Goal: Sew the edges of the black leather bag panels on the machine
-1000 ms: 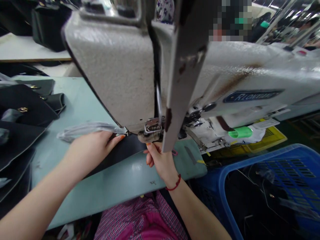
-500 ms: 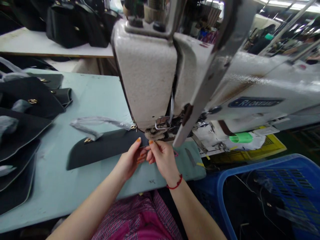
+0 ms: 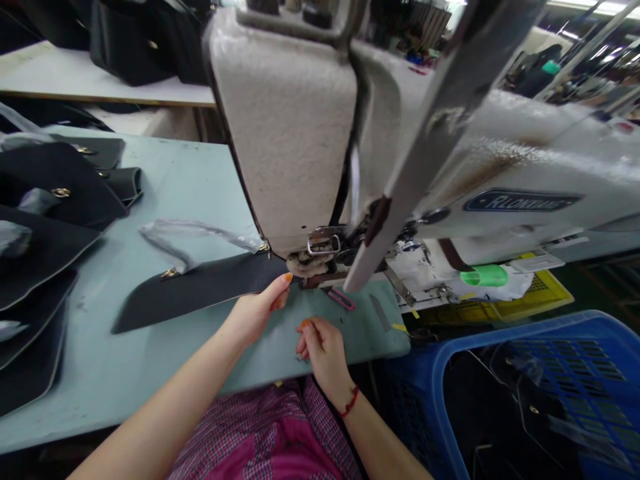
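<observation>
A black leather flap (image 3: 200, 290) lies on the pale blue table top (image 3: 175, 180), its narrow end reaching under the presser foot (image 3: 320, 247) of a white sewing machine (image 3: 285, 120). A gold metal stud (image 3: 169, 273) sits on the flap, with a strip of clear grey plastic film (image 3: 193, 233) curling over it. My left hand (image 3: 255, 308) touches the flap's lower edge close to the foot. My right hand (image 3: 323, 350) rests on the table with its fingertips together, holding nothing that I can see. A small pink tool (image 3: 341, 299) lies just beyond it.
Several black leather bag panels (image 3: 45, 193) are stacked at the table's left side. A blue plastic crate (image 3: 500, 340) holding black bags stands at lower right. Black handbags (image 3: 135, 47) stand on a white table behind. A green tube (image 3: 484, 275) lies on a yellow mat beyond the machine.
My right hand has left the flap and dropped back toward me onto the table. My hands were close together at the flap's tip and are now apart. The flap lies flat, as before.
</observation>
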Tool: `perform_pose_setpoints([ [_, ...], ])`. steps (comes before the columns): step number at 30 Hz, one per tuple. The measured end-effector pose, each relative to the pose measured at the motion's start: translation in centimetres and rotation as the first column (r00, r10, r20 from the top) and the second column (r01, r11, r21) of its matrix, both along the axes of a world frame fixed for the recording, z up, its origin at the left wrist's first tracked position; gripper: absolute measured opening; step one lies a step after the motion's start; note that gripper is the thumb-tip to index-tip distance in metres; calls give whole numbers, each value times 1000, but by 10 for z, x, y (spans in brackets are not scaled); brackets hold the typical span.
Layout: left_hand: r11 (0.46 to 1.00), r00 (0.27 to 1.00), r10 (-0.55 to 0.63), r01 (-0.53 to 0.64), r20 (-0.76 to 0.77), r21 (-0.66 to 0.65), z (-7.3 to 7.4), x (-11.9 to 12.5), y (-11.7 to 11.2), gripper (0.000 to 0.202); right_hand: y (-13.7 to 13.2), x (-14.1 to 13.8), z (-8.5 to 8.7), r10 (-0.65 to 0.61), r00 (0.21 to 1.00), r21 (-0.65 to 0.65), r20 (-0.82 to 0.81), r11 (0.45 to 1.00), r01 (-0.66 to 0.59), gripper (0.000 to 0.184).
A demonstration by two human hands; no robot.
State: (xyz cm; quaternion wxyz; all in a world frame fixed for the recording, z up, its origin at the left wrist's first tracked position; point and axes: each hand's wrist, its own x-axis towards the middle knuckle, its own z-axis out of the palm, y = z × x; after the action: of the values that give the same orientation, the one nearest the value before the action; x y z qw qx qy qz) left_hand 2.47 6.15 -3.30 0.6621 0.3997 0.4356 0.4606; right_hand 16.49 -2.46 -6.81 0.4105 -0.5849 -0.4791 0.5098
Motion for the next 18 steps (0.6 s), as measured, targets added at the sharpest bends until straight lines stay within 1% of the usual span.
perform_pose_setpoints([
  [3, 999, 998, 42, -41, 52, -11, 2, 2, 4, 44, -7, 2, -16, 49, 987, 77, 151, 995, -61, 33],
  [5, 998, 995, 60, -58, 86, -27, 3, 2, 7, 42, -9, 3, -20, 83, 961, 145, 262, 981, -125, 30],
  [7, 997, 991, 66, -62, 115, -41, 3, 2, 9, 40, -10, 4, -19, 97, 940, 178, 327, 971, -162, 27],
  [10, 995, 988, 79, -70, 136, -70, 3, 2, 11, 39, -11, 4, -19, 96, 934, 192, 345, 966, -171, 27],
  [13, 990, 982, 119, -107, 150, -90, 5, 5, 10, 36, -12, 5, -21, 100, 930, 206, 353, 962, -181, 28],
  [16, 978, 969, 197, -185, 149, -94, 7, 12, 4, 37, -13, 6, -23, 97, 930, 213, 355, 960, -182, 28],
  [18, 962, 950, 269, -258, 159, -91, 8, 19, 0, 38, -14, 6, -25, 100, 933, 211, 345, 961, -181, 28],
])
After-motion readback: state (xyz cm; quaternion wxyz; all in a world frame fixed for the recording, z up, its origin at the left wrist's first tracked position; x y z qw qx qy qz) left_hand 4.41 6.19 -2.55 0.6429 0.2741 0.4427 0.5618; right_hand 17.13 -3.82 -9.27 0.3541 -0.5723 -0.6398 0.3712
